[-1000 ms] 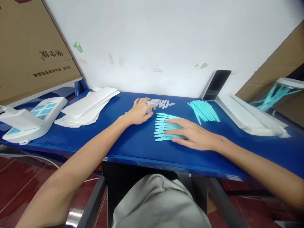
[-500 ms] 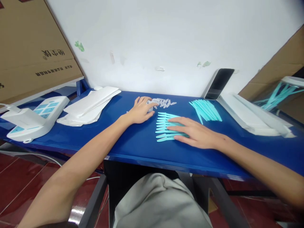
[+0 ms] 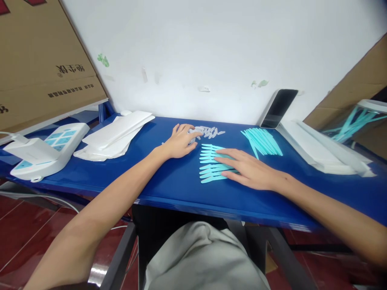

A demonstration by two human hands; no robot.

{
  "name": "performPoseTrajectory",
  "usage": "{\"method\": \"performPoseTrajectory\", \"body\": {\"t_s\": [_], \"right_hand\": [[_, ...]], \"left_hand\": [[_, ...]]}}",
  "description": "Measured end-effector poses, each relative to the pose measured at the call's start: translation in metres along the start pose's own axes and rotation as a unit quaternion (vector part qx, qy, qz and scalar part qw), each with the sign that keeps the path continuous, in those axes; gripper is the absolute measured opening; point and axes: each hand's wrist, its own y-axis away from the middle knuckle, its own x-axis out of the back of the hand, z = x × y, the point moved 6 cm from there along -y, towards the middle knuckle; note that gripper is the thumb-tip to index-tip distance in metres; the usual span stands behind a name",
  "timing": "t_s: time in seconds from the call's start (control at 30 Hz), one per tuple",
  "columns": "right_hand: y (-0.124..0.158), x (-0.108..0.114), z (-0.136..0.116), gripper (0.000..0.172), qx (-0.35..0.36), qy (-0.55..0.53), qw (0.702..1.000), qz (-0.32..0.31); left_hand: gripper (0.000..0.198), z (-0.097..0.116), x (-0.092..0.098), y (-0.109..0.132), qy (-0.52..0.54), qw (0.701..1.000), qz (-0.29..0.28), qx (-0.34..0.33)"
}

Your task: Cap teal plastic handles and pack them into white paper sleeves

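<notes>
As left fingers (image 3: 196, 134) cup pale pieces (image 3: 209, 131), right fingers (image 3: 228, 152) splay across sticks (image 3: 207, 166).

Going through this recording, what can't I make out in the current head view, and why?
Head view:
- Right ends of the spread turquoise sticks: mostly under the right hand.
- Whether the left hand grips any translucent pieces: it covers some.
- Clear container's far side: cut off by the right edge.
- Cardboard box's full extent: cut off, left edge.
</notes>
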Motion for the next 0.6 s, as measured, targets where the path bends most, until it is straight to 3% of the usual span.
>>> {"method": "performPoseTrajectory", "body": {"t_s": [0.43, 0.6], "right_hand": [[0.002, 0.001, 0.01, 0.055, -0.02, -0.001, 1.0, 0.002], [0.001, -0.001, 0.024, 0.061, -0.066, 0.022, 0.998, -0.003]], "left_hand": [[0.047, 0.001, 0.0, 0.001, -0.001, 1.0, -0.007, -0.006], [0.048, 0.002, 0.0, 0.0, -0.007, 1.0, -0.012, -0.001]]}}
